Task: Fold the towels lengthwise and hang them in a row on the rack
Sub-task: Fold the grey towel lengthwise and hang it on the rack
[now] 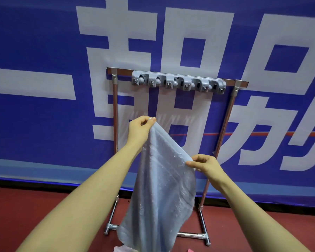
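While both hands pinch the towel edge | left hand high, right hand low | rack behind.

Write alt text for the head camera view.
Two hands, left hand higher and right hand lower, pinch a pale blue towel that hangs before a metal rack with a grey clip strip.

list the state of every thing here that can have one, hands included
light blue terry towel: held up in the air, hanging loose, not yet on the rack
left hand: pinching the towel's top corner, raised higher
right hand: pinching the towel's edge, lower
chrome tube rack: upright on the red floor, no towel on it
grey plastic clip strip: mounted on the rack's top bar, every clip empty
pink cloth: on the floor at the frame's bottom edge, mostly hidden
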`<state>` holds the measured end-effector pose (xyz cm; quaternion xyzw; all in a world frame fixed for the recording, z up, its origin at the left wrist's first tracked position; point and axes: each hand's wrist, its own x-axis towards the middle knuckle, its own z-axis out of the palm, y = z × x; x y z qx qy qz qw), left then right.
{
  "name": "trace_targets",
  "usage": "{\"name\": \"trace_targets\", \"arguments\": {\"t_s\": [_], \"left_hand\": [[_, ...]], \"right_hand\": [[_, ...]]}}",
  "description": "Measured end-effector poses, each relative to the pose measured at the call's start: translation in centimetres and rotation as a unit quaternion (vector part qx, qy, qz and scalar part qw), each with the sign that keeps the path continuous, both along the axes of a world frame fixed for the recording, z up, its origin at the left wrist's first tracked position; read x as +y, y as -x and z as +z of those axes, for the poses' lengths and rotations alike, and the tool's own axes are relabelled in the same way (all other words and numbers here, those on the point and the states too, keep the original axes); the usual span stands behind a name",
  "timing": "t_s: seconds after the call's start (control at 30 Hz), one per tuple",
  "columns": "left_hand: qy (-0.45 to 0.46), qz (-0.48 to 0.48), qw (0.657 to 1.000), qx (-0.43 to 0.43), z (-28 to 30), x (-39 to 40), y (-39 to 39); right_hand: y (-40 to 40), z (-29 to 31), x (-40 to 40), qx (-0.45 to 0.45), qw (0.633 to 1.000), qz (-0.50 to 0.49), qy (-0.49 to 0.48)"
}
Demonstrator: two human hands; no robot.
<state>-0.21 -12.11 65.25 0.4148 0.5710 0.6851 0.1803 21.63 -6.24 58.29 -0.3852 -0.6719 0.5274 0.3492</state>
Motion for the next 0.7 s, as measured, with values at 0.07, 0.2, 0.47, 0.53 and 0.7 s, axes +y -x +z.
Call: {"name": "trace_targets", "arguments": {"t_s": [0.07,0.2,0.47,0.53,0.7], "left_hand": [[0.032,0.005,0.999,0.029,-0.9,-0.3,0.1],[0.103,-0.067,0.983,0.135,-2.2,-1.0,-0.4],[0.146,-0.122,0.938,0.289,-3.0,-1.0,-2.8],[0.106,-0.103,0.953,0.264,-2.9,-0.9,-2.9],[0.066,-0.113,0.972,0.196,-1.8,-0.7,-2.6]], "right_hand": [[0.1,0.1,-0.1,0.037,0.999,-0.031,-0.004],[0.9,1.2,-0.2,0.080,0.994,-0.061,-0.032],[2.8,4.2,-1.0,0.105,0.989,0.008,-0.105],[2.7,4.5,-1.1,0.108,0.988,0.017,-0.107],[2.3,4.5,-0.8,0.093,0.991,0.049,-0.079]]}}
